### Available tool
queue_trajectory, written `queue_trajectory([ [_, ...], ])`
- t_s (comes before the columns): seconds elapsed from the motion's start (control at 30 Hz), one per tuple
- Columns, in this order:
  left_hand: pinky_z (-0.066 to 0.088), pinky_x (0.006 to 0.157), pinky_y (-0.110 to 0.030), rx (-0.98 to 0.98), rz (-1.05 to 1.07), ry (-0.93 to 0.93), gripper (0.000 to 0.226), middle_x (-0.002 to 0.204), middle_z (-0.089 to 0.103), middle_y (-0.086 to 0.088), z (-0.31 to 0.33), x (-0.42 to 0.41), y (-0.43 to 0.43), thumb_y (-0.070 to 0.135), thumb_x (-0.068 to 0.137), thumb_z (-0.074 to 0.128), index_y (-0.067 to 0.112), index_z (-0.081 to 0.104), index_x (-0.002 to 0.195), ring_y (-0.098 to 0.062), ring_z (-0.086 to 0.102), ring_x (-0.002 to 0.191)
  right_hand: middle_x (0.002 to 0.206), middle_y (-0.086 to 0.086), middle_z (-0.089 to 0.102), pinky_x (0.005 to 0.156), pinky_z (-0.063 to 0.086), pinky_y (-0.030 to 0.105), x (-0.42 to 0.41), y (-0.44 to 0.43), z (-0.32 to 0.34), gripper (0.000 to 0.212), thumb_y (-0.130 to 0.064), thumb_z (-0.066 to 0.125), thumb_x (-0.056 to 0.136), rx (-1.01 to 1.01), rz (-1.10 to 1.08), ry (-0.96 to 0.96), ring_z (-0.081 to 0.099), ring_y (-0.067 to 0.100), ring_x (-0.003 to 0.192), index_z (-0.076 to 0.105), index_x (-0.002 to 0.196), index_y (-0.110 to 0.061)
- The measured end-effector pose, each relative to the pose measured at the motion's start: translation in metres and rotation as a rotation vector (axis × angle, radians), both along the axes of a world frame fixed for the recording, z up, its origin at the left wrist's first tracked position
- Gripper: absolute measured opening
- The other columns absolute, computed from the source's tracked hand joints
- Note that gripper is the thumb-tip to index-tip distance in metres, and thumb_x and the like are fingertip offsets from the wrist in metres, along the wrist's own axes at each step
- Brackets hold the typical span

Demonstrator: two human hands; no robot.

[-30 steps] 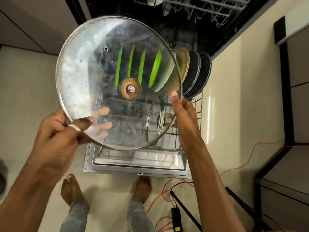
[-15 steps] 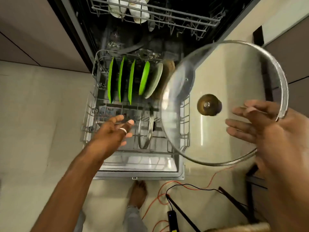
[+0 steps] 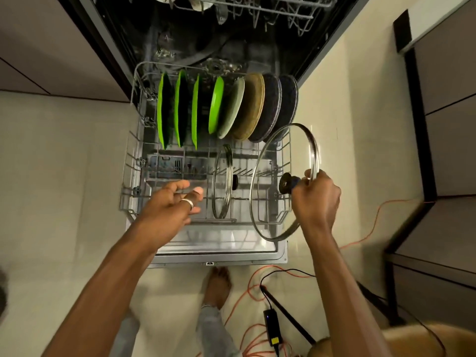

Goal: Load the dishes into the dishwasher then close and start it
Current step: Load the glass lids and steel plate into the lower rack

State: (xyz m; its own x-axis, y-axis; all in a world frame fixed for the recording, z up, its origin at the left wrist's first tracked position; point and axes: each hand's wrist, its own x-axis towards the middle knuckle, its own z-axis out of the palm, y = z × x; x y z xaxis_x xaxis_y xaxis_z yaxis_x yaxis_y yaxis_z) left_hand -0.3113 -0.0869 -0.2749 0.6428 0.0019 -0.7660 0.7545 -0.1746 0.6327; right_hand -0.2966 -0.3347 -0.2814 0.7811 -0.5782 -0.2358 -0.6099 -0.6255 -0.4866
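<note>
Status: The right hand [image 3: 315,199] holds the large glass lid [image 3: 270,191] by its knob [image 3: 286,186], with the fingers curled round the knob. The lid is on edge over the right end of the lower rack [image 3: 128,176] and is not yet seated. The left hand [image 3: 172,202] hovers over the rack with its fingers spread and holds nothing.

Probable faults:
- Rim strike. The upper rim of the lid is near the dark plates [image 3: 280,106], and the lower rim is near the right wall of the rack. A skewed descent is likely to knock glass on a plate or on wire and chip it.
- Slip. Only the knob is gripped, so the lid can swing or drop.
- Poor seating. A lid set outside the tines is likely to tip onto the small glass lid [image 3: 222,181], which stands upright just beside it.
- Trip. The orange cable [image 3: 360,240] and a black adapter [image 3: 273,325] lie on the floor near the bare foot [image 3: 217,287].

Markings: No brand or text is legible. A small tag on the edge of the dishwasher door [image 3: 219,253] and a yellow sticker on the adapter are too small to read.
</note>
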Motion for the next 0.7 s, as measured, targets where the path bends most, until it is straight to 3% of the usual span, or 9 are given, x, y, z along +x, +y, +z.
queue_trajectory([
  [0.1, 0.053, 0.091, -0.033, -0.008, -0.013, 0.006, 0.047, 0.124, 0.070, 0.003, -0.004, -0.003, 0.001, 0.034, 0.100, 0.059, 0.021, 0.046, 0.143, -0.014, 0.070, 0.105, 0.079, 0.010, 0.057, 0.063, 0.041, 0.031, 0.006, 0.006, -0.014, 0.018, -0.012, 0.054, 0.097, -0.049, 0.027, 0.048, 0.053, 0.029, 0.068, 0.062, 0.105, 0.003],
  [0.3, 0.053, 0.091, -0.031, -0.002, -0.033, 0.012, 0.045, 0.121, 0.070, 0.010, -0.006, -0.007, 0.001, 0.035, 0.100, 0.060, 0.025, 0.048, 0.142, -0.009, 0.070, 0.103, 0.091, 0.023, 0.067, 0.068, 0.049, 0.039, 0.019, 0.017, -0.037, 0.019, -0.011, 0.052, 0.096, -0.042, 0.062, 0.085, 0.064, 0.041, 0.082, 0.058, 0.103, 0.005],
  [0.5, 0.052, 0.088, -0.028, -0.004, -0.028, 0.019, 0.038, 0.120, 0.070, 0.009, -0.003, -0.006, -0.001, 0.033, 0.101, 0.058, 0.023, 0.051, 0.137, -0.009, 0.069, 0.103, 0.097, 0.021, 0.069, 0.066, 0.041, 0.030, 0.021, 0.035, -0.060, 0.023, -0.012, 0.053, 0.097, 0.013, 0.054, 0.108, 0.066, 0.038, 0.087, 0.058, 0.110, 0.005],
  [0.7, 0.053, 0.091, -0.030, 0.002, -0.022, 0.028, 0.035, 0.117, 0.071, 0.010, -0.004, -0.001, 0.002, 0.033, 0.101, 0.058, 0.021, 0.055, 0.133, -0.009, 0.069, 0.103, 0.096, 0.017, 0.067, 0.066, 0.039, 0.029, 0.016, 0.048, -0.069, 0.020, -0.013, 0.052, 0.100, 0.000, 0.112, 0.109, 0.053, 0.024, 0.073, 0.053, 0.114, 0.001],
])
